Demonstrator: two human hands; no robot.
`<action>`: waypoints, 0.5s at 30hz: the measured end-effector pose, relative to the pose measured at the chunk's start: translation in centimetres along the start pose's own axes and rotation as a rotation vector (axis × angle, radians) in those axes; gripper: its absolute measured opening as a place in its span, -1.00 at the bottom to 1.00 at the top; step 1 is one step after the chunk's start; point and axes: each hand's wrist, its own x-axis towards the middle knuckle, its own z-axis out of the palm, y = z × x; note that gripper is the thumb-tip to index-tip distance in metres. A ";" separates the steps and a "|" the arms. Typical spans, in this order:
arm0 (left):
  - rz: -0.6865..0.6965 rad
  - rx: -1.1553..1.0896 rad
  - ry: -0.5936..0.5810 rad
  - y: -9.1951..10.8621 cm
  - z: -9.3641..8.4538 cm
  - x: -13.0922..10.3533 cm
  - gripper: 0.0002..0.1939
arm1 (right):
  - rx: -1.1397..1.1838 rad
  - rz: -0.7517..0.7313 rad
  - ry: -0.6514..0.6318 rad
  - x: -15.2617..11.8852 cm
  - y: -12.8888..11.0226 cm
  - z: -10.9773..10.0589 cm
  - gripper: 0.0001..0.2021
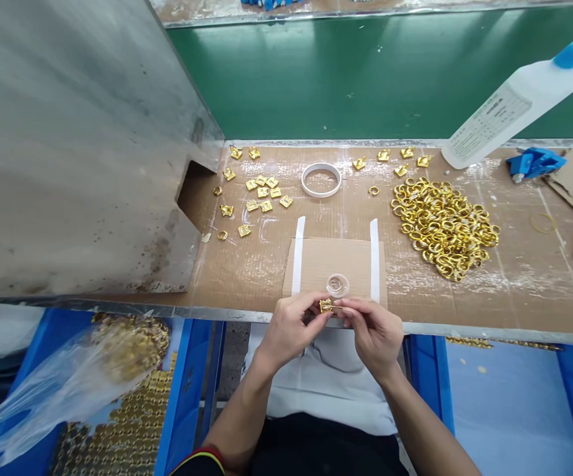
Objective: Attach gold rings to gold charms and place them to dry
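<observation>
My left hand (294, 328) pinches a small gold square piece (325, 305) at the bench's front edge. Closed around a thin stick-like tool (337, 307), my right hand (376, 332) points its tip at the gold piece. Just beyond the fingers, a small round clear dish (337, 285) rests on a cardboard pad (336, 254) with white tape strips along both sides. Several gold square pieces (263, 192) lie at the back left of the pad. A heap of gold rings (445, 225) sits to the right.
A roll of white tape (321, 180) lies behind the pad. A white bottle (509, 109) and blue cloth (534, 162) are at the back right. A metal housing (78, 152) blocks the left. Blue trays (192, 390) flank my lap below the bench.
</observation>
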 end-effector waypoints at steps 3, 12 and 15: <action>0.004 0.007 0.002 0.0 0.0 0.0 -0.83 | -0.008 -0.011 -0.001 0.0 0.1 0.1 -0.84; 0.018 0.014 0.009 -0.2 0.0 -0.1 -0.82 | -0.008 -0.012 -0.006 0.1 0.0 0.1 -0.85; 0.022 0.008 0.005 -0.2 -0.1 -0.1 -0.82 | -0.020 -0.003 -0.009 0.1 -0.1 0.0 -0.85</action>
